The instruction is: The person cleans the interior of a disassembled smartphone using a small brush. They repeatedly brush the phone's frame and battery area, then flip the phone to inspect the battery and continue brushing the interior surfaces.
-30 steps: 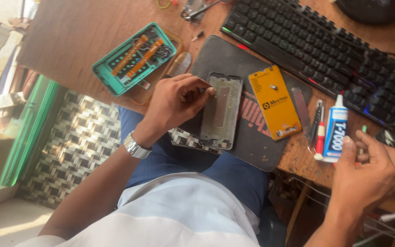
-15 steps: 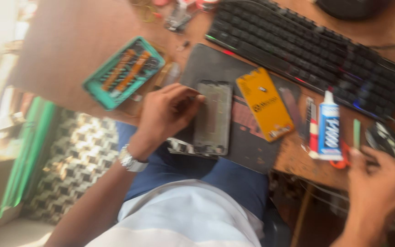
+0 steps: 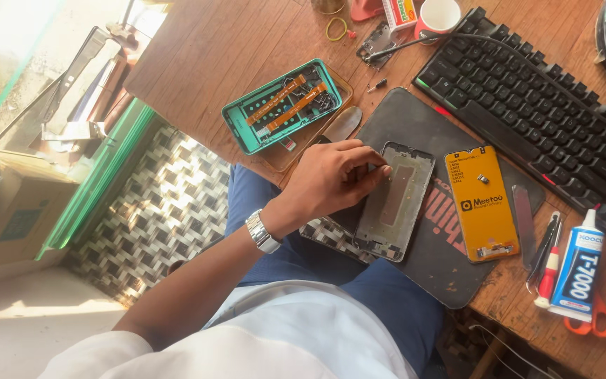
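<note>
The left hand (image 3: 331, 179) lies curled over the left edge of a grey phone frame (image 3: 395, 202), its fingers (image 3: 367, 160) bent and bunched close together, the tips pressed down on the frame's upper left rim near the top corner — a loose claw rather than a fist, touching and steadying the frame, not lifting it. A metal wristwatch (image 3: 261, 232) sits on that wrist. The right hand is out of the picture, so nothing can be told of how it stands. The phone frame rests flat, slightly tilted, on a dark work mat (image 3: 450, 274) at the near edge of the wooden table (image 3: 212, 49), its lower end reaching past the mat's edge above the person's lap. Just to the right of it on the mat lies an orange-backed phone screen panel (image 3: 482, 203), close beside the frame but apart from it. Up and left of the hand stands a green phone back shell (image 3: 282, 105) with orange ribbon cables inside — near the knuckles, not touching them. Farther right a thin metal pry blade (image 3: 524, 224) lies on the mat, then tweezers and a red-tipped tool (image 3: 548, 260), a white tube of glue (image 3: 578, 267) and orange-handled scissors (image 3: 590, 323). A black keyboard (image 3: 541, 105) runs along the far right of the table
</note>
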Motion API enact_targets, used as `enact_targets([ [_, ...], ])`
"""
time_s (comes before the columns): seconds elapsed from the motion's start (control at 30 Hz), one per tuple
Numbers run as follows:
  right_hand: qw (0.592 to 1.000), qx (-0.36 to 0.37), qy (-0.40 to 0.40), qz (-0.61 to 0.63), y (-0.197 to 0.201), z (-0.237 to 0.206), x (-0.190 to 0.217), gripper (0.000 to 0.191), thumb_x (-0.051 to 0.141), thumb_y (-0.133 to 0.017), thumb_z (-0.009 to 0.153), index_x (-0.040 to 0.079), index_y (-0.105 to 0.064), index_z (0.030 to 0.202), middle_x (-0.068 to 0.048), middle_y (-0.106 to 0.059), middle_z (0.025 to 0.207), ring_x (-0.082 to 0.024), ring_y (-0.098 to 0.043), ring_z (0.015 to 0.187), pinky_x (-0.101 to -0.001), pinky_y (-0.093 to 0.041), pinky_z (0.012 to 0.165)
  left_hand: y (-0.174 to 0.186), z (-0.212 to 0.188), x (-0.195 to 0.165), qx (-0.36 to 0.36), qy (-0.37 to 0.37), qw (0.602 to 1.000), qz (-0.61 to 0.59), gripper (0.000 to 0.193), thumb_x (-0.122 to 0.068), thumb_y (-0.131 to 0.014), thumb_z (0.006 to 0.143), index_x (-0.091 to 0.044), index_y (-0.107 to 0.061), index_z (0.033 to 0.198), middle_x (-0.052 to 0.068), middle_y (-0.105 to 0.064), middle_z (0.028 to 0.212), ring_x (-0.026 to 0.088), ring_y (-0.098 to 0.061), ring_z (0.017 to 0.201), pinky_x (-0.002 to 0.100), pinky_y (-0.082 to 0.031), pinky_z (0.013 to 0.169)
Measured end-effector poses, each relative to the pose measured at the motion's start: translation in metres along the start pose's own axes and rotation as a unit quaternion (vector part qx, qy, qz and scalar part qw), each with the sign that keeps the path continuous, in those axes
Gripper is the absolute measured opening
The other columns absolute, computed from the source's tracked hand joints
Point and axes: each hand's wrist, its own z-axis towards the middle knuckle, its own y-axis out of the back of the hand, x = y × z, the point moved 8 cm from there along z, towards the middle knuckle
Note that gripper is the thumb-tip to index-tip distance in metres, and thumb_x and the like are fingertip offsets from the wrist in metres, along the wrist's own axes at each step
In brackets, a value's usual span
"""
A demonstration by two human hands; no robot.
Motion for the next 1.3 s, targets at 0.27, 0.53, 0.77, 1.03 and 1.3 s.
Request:
enact_targets([
  [0.27,0.974,0.098,0.014,0.204,-0.102,-0.022,0.155,0.018,0.001,-0.067,0.101,-0.002,-0.054,0.113,-0.012,-0.067,0.106,-0.019,-0.071,0.088,-0.0304,-0.059,0.081,0.001,0.006,0.0,0.005,0.013,1.0,0.006,0.036,-0.034,-0.079,0.084,-0.012,-0.074,0.113,0.005,-0.069,0.109,0.02,-0.07,0.067,0.032,-0.058,0.063],
  [0.53,0.943,0.25,0.21,0.069,-0.205,-0.038,0.192,0.016,-0.006,-0.073,0.096,0.001,-0.072,0.111,-0.01,-0.069,0.108,-0.016,-0.072,0.089,-0.0268,-0.059,0.078,0.0,0.008,-0.001,0.014,-0.008,0.996,0.083,0.038,-0.044,-0.08,0.085,-0.017,-0.079,0.111,0.001,-0.067,0.123,0.023,-0.072,0.081,0.035,-0.059,0.073],
  [0.77,0.94,0.215,0.237,-0.116,-0.196,-0.022,0.207,0.016,-0.006,-0.075,0.096,0.005,-0.076,0.107,-0.01,-0.072,0.102,-0.018,-0.073,0.09,-0.0296,-0.057,0.074,-0.003,0.007,0.005,0.03,0.004,0.996,0.08,0.034,-0.043,-0.079,0.086,-0.014,-0.08,0.105,0.001,-0.066,0.128,0.02,-0.073,0.079,0.034,-0.058,0.07],
  [1.03,0.928,0.236,0.258,-0.128,-0.202,-0.026,0.21,0.018,-0.008,-0.073,0.091,0.003,-0.075,0.106,-0.013,-0.073,0.101,-0.022,-0.074,0.09,-0.0319,-0.057,0.071,-0.003,0.01,0.002,0.024,-0.008,0.997,0.075,0.033,-0.044,-0.078,0.086,-0.014,-0.08,0.102,0.001,-0.068,0.128,0.021,-0.074,0.083,0.034,-0.059,0.071],
  [1.3,0.923,0.231,0.272,-0.146,-0.203,-0.022,0.221,0.015,-0.005,-0.075,0.09,0.001,-0.074,0.103,-0.015,-0.073,0.103,-0.026,-0.073,0.091,-0.0336,-0.056,0.073,0.0,0.011,0.002,0.021,-0.011,0.997,0.068,0.034,-0.043,-0.079,0.087,-0.013,-0.08,0.102,0.0,-0.069,0.126,0.021,-0.073,0.083,0.034,-0.059,0.071],
])
